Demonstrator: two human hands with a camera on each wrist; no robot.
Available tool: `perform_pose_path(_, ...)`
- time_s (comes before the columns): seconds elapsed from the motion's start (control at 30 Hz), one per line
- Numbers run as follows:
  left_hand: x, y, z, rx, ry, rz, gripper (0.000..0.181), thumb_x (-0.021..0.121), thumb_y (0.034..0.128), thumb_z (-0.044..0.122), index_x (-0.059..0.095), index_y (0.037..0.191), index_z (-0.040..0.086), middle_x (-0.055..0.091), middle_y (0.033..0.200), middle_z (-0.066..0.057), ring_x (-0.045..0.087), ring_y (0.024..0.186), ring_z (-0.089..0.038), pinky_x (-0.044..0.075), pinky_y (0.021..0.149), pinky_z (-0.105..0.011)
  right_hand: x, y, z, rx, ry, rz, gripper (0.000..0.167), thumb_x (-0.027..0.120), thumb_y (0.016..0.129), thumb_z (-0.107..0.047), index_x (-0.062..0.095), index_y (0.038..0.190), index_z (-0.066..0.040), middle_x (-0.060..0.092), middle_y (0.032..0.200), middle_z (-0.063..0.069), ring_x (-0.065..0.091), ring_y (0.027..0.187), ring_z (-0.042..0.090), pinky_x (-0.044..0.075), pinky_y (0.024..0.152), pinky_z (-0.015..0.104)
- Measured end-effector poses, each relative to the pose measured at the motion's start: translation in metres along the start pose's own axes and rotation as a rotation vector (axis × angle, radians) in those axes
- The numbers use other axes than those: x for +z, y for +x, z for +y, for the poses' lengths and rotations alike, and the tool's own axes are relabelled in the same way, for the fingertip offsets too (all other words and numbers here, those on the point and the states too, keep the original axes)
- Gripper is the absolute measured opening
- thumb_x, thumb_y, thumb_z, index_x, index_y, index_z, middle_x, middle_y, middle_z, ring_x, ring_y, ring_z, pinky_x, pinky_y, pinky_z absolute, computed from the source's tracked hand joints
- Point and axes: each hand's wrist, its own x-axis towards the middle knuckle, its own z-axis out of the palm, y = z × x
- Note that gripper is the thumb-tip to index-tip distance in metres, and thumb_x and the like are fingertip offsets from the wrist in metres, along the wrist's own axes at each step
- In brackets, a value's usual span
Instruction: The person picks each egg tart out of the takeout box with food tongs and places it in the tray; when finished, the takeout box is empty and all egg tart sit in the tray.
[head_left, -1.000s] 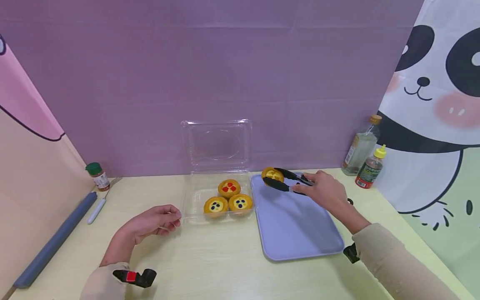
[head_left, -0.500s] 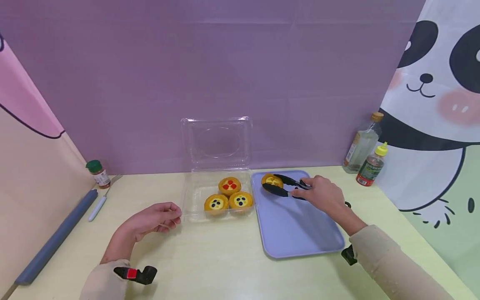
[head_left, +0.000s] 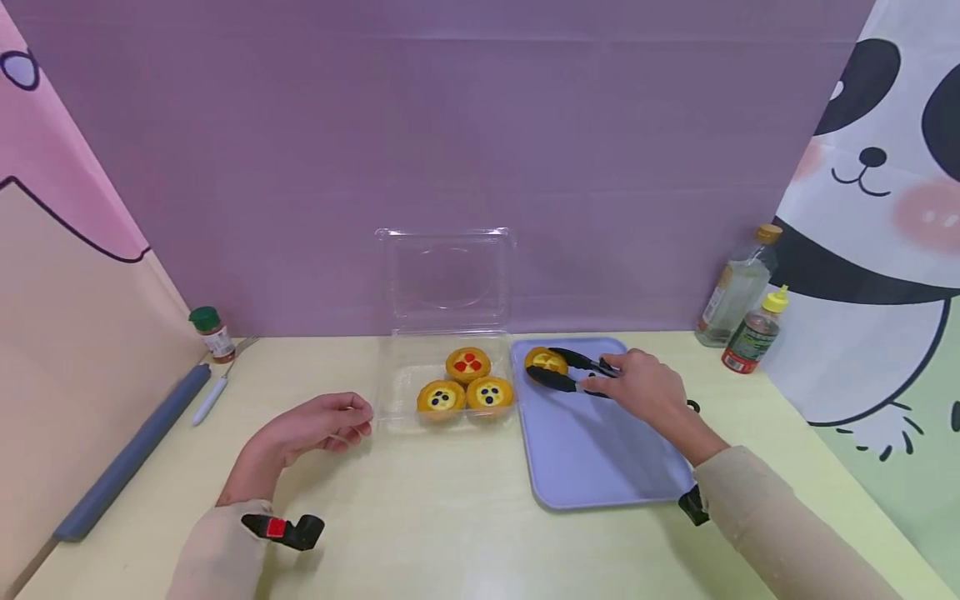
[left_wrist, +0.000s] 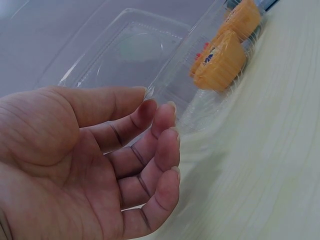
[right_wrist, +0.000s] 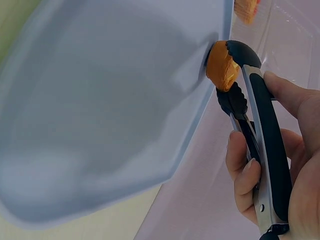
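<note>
My right hand point(head_left: 643, 385) grips black-and-silver tongs point(right_wrist: 270, 150). Their black tips sit around an egg tart point(head_left: 546, 360) at the far left corner of the lilac tray point(head_left: 600, 458); the tart is down at the tray's surface. My left hand point(head_left: 326, 427) is at the near left corner of a clear plastic container point(head_left: 397, 379). In the left wrist view its thumb and index fingertip pinch that corner, the other fingers loosely curled. Inside the container are a tart with red pieces point(head_left: 468, 364) and two tarts with dark dots, one left point(head_left: 441, 398), one right point(head_left: 491, 393).
The container's lid point(head_left: 450, 279) stands raised against the purple backdrop. At the back right are a glass bottle point(head_left: 738, 287) and a yellow-capped bottle point(head_left: 753, 333). On the left lie a green-lidded jar point(head_left: 214, 335), a white-handled fork point(head_left: 212, 400) and a long blue-grey bar point(head_left: 135, 450).
The tongs have lowered the tart from above the tray's far left corner to its surface. Both hands keep their hold. The head view has shifted slightly.
</note>
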Motion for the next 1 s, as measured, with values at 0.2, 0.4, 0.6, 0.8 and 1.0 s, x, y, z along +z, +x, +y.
perform_pose_path(0.2, -0.0003, 0.0029, 0.0041, 0.006, 0.013, 0.012, 0.033, 0.055, 0.1033, 0.029, 0.055, 0.115, -0.002, 0.062, 0.1, -0.006, 0.059, 0.093, -0.023, 0.05, 0.081, -0.033, -0.0023, 0.0035, 0.0017, 0.013, -0.018, -0.009, 0.078, 0.07, 0.082, -0.064, 0.058, 0.142, -0.015, 0.068, 0.093, 0.006, 0.054, 0.068, 0.017, 0.038, 0.049, 0.032)
perform_pose_path(0.4, -0.0009, 0.0022, 0.0015, 0.008, 0.0, 0.014, 0.032, 0.056, 0.1029, 0.028, 0.055, 0.114, -0.002, 0.063, 0.098, -0.005, 0.059, 0.091, -0.022, 0.05, 0.081, -0.033, -0.002, 0.0035, 0.0003, 0.011, -0.021, -0.026, 0.08, 0.07, 0.082, -0.064, 0.056, 0.143, -0.014, 0.069, 0.097, 0.006, 0.053, 0.067, 0.018, 0.037, 0.049, 0.032)
perform_pose_path(0.6, -0.0001, 0.0024, -0.0012, 0.008, 0.0, 0.014, 0.033, 0.056, 0.1027, 0.029, 0.056, 0.114, -0.002, 0.064, 0.099, -0.006, 0.06, 0.091, -0.022, 0.051, 0.081, -0.034, -0.002, 0.0015, -0.0015, -0.008, -0.033, -0.026, 0.079, 0.069, 0.083, -0.063, 0.055, 0.144, -0.014, 0.068, 0.102, 0.01, 0.052, 0.065, 0.018, 0.038, 0.049, 0.033)
perform_pose_path(0.8, 0.0003, 0.0023, 0.0018, 0.0, 0.0, 0.01, 0.032, 0.055, 0.1032, 0.028, 0.056, 0.114, -0.002, 0.063, 0.099, -0.005, 0.06, 0.091, -0.022, 0.051, 0.081, -0.033, -0.0027, 0.0016, -0.0011, -0.014, -0.038, -0.026, 0.079, 0.069, 0.083, -0.063, 0.055, 0.144, -0.014, 0.068, 0.111, 0.015, 0.053, 0.065, 0.019, 0.039, 0.049, 0.034)
perform_pose_path(1.0, 0.0004, -0.0002, 0.0024, 0.0, -0.004, 0.0, 0.031, 0.056, 0.1031, 0.028, 0.056, 0.114, -0.001, 0.063, 0.099, -0.005, 0.059, 0.091, -0.022, 0.051, 0.08, -0.033, -0.0017, 0.0019, -0.0017, -0.039, -0.041, -0.024, 0.078, 0.069, 0.084, -0.062, 0.056, 0.143, -0.013, 0.068, 0.107, 0.015, 0.052, 0.065, 0.019, 0.038, 0.048, 0.034)
